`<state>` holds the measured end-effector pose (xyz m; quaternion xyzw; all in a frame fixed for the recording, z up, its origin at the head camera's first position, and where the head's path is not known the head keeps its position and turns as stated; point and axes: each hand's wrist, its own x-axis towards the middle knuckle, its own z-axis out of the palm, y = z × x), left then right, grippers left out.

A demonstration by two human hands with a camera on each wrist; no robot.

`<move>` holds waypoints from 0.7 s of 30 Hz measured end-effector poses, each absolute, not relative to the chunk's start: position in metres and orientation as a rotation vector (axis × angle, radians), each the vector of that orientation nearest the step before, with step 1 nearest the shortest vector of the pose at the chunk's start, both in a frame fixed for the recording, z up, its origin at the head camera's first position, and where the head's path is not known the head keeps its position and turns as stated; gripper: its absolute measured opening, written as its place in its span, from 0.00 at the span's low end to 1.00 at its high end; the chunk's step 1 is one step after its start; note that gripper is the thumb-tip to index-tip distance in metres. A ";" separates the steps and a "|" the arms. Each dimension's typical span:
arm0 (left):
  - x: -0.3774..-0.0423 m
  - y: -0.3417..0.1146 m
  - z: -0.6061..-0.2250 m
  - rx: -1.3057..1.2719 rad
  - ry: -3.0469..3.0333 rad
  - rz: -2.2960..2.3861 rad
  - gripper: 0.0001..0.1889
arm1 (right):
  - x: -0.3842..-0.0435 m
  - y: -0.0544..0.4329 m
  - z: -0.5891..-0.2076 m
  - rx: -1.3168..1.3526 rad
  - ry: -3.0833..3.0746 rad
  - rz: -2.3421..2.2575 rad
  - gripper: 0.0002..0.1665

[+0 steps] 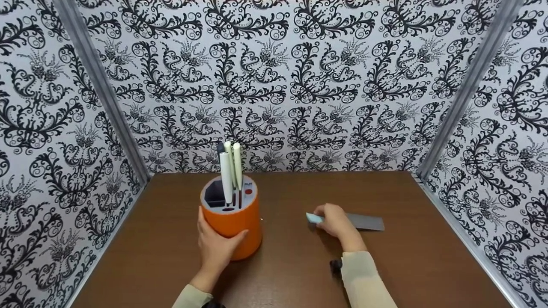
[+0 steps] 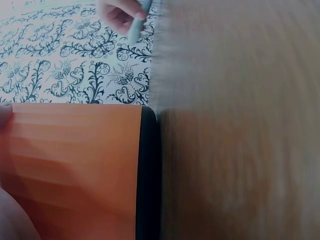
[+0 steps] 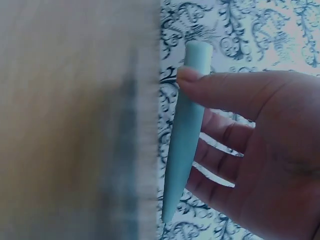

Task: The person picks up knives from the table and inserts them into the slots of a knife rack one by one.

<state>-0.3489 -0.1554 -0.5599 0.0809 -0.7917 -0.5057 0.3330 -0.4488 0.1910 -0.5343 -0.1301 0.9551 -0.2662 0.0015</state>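
Note:
My left hand grips the side of an orange knife block, its thumb across the front. Knives stand in the grey slotted top, among them a white handle, pale green handles and a dark one. To the right, my right hand holds a knife by its pale blue-green handle, thumb on one side and fingers on the other. Its broad grey blade points right, low over the table. In the left wrist view the block's black base meets the tabletop.
The brown wooden table fills the lower part of the head view. Walls with black-and-white scroll patterns enclose it at the back and on both sides. Grey metal strips run along the corners.

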 end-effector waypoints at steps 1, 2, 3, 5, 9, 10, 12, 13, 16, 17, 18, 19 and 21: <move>-0.349 -0.155 -0.560 0.212 -2.067 -1.320 0.78 | -0.447 0.189 -0.531 -0.448 3.001 -0.866 0.11; -0.349 -0.155 -0.560 0.213 -2.066 -1.318 0.78 | -0.445 0.187 -0.528 -0.493 3.000 -0.901 0.11; -0.349 -0.155 -0.560 0.215 -2.067 -1.318 0.78 | -0.443 0.184 -0.525 -0.539 3.001 -0.934 0.11; -0.349 -0.154 -0.560 0.215 -2.070 -1.316 0.79 | -0.439 0.179 -0.518 -0.650 2.989 -1.005 0.12; -0.350 -0.153 -0.560 0.214 -2.068 -1.311 0.78 | -0.432 0.166 -0.504 -0.836 2.899 -1.208 0.13; -0.350 -0.153 -0.560 0.214 -2.065 -1.309 0.78 | -0.430 0.163 -0.501 -0.862 2.866 -1.274 0.14; -0.350 -0.154 -0.560 0.213 -2.060 -1.307 0.77 | -0.427 0.157 -0.494 -0.888 2.801 -1.422 0.15; -0.350 -0.154 -0.560 0.211 -2.058 -1.306 0.77 | -0.425 0.155 -0.490 -0.892 2.774 -1.497 0.15; -0.351 -0.154 -0.560 0.208 -2.056 -1.303 0.77 | -0.419 0.150 -0.479 -0.890 2.671 -1.755 0.17; -0.351 -0.154 -0.560 0.207 -2.055 -1.303 0.77 | -0.417 0.149 -0.475 -0.891 2.626 -1.845 0.18; -0.351 -0.154 -0.560 0.206 -2.055 -1.303 0.77 | -0.415 0.149 -0.472 -0.884 2.575 -1.933 0.18; -0.351 -0.155 -0.561 0.203 -2.055 -1.305 0.77 | -0.414 0.149 -0.469 -0.874 2.527 -2.008 0.18; -0.351 -0.155 -0.561 0.201 -2.052 -1.307 0.77 | -0.410 0.151 -0.463 -0.858 2.449 -2.120 0.18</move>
